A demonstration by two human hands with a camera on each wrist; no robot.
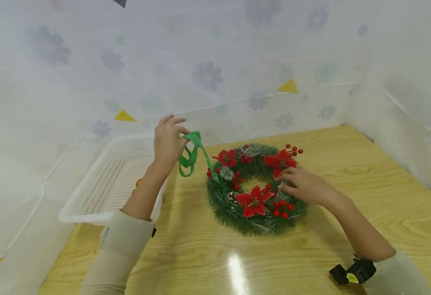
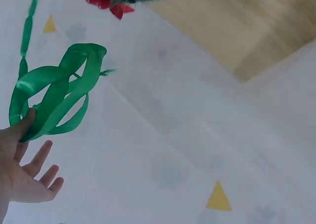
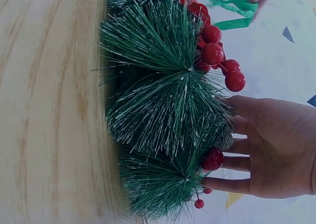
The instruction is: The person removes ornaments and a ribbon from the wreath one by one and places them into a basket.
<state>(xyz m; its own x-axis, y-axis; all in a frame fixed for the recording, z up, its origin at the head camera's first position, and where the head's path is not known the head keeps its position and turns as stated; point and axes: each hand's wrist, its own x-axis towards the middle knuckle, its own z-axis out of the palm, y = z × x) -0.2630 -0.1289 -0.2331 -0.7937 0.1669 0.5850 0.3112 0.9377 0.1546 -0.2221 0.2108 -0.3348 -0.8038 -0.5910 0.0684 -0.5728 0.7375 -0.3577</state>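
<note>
My left hand (image 1: 169, 141) pinches a looped green ribbon (image 2: 74, 90) between thumb and forefinger, the other fingers spread. In the head view a twisted length of the ribbon runs down to the left side of a wreath (image 1: 233, 217). The wreath lies on the table, dressed with red poinsettias (image 1: 254, 201), red berries, a pinecone (image 1: 232, 197) and frosted green needles. On its right side rests my right hand (image 1: 304, 186), fingers extended over the greenery. The right wrist view shows that hand's fingers (image 3: 234, 184) reaching behind needles and berries (image 3: 212, 53), tips hidden.
A white perforated basket (image 1: 86, 207) stands at the left of the wooden table (image 1: 366, 176), partly behind my left arm, with small orange items (image 1: 138, 182) inside. White flowered sheeting (image 1: 208, 49) encloses the back and sides. A black device (image 1: 359, 271) is strapped on my right wrist.
</note>
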